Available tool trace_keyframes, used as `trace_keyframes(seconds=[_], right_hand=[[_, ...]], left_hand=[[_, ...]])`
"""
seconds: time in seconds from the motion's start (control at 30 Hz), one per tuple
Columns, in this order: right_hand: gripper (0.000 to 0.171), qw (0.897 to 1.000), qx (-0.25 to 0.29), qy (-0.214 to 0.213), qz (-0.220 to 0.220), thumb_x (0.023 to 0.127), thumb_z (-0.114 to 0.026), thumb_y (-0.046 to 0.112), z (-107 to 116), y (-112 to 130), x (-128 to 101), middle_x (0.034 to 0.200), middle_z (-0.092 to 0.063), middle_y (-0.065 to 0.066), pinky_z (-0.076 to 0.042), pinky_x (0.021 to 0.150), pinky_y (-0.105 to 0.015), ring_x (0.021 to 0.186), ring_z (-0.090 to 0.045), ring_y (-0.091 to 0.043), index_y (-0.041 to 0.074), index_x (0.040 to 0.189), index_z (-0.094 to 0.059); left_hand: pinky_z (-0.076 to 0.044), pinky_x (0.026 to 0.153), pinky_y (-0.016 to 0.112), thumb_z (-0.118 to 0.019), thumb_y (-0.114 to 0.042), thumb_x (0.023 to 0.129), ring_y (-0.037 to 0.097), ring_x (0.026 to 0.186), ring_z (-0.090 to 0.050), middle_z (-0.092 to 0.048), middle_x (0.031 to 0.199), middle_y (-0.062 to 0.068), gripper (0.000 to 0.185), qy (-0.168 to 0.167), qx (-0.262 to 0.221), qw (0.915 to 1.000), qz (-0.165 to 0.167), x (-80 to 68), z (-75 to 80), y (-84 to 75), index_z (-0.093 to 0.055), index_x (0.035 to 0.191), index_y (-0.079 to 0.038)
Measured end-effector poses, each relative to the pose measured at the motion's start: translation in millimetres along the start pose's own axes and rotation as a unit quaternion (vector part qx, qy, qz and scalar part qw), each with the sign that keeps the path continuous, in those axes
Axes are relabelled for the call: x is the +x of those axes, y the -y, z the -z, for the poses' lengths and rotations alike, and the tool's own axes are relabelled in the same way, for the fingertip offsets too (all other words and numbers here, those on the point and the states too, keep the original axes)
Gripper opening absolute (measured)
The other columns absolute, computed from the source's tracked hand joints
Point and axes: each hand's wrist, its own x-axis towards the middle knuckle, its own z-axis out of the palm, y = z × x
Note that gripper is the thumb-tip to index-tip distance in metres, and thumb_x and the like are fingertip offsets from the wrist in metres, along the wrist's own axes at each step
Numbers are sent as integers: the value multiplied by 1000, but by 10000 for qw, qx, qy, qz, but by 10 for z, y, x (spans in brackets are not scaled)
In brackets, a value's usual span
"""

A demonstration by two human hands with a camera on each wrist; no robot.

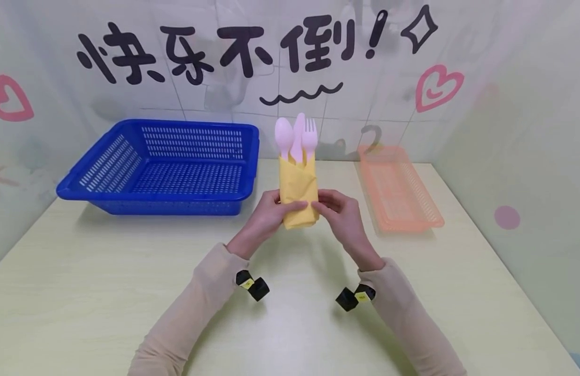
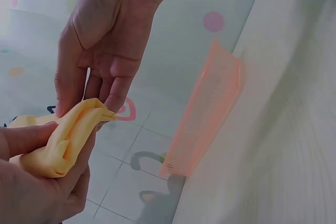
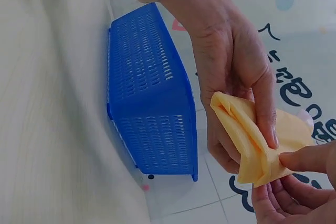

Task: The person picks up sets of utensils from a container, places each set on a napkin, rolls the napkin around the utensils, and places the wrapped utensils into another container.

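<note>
A folded yellow napkin (image 1: 298, 183) is held up above the table, wrapped as a pocket around pink cutlery. Out of its top stick a spoon (image 1: 284, 131), a knife (image 1: 297, 140) and a fork (image 1: 310, 138); their lower parts are hidden in the napkin. My left hand (image 1: 269, 211) grips its lower left side, thumb across the front. On the lower right side my right hand (image 1: 340, 213) pinches the edge, thumb in front and fingers behind. Both wrist views show the napkin's folded layers (image 2: 79, 129) from below, between the two hands.
To the left at the back stands a blue perforated basket (image 1: 177, 196). A shallow orange basket (image 1: 398, 188) lies at the back right. Behind the pale table (image 1: 290, 334) hangs a translucent sheet (image 1: 318, 104) with black writing and pink hearts.
</note>
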Motion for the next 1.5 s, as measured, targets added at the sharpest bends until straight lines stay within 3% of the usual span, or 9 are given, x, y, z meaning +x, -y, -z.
trace_keyframes(seconds=[0.13,0.33,0.5,0.8,1.5], right_hand=[[26,9983,421,135,-375,82,-61,2,10,3,13,98,-61,-18,-48,72,-18,81,-59,-8,-7,105,-58],[27,9957,587,287,-662,83,-60,3,16,8,6,98,-61,-13,-48,72,-20,82,-58,-8,-6,109,-56],[29,9949,678,359,-655,83,-59,3,8,18,9,100,-60,-14,-48,74,-21,83,-58,-9,-5,111,-56],[31,9958,364,488,-686,82,-65,20,4,37,30,95,-64,-9,-48,74,-27,80,-58,-14,-1,104,-62],[32,9909,641,736,-924,82,-64,16,-24,47,16,96,-63,-12,-50,77,-29,78,-61,-13,-5,106,-60]], left_hand=[[-52,68,30,-61,-6,82,16,73,-62,-61,101,23,33,109,-5,9999,-60,-11,25,-19,-54,111,8],[-52,71,32,-60,-3,83,17,75,-62,-59,104,25,34,202,-95,9997,-58,-18,27,-22,-52,114,9],[-52,70,32,-61,-1,81,16,74,-62,-59,103,25,34,94,-81,9999,-89,-9,34,-28,-53,112,10],[-52,72,32,-64,-4,80,20,77,-63,-60,103,24,34,203,227,9995,-105,-46,47,-59,-55,111,8],[-51,73,32,-61,-7,83,28,88,-64,-60,106,24,33,126,385,9987,293,-74,142,-110,-55,113,7]])
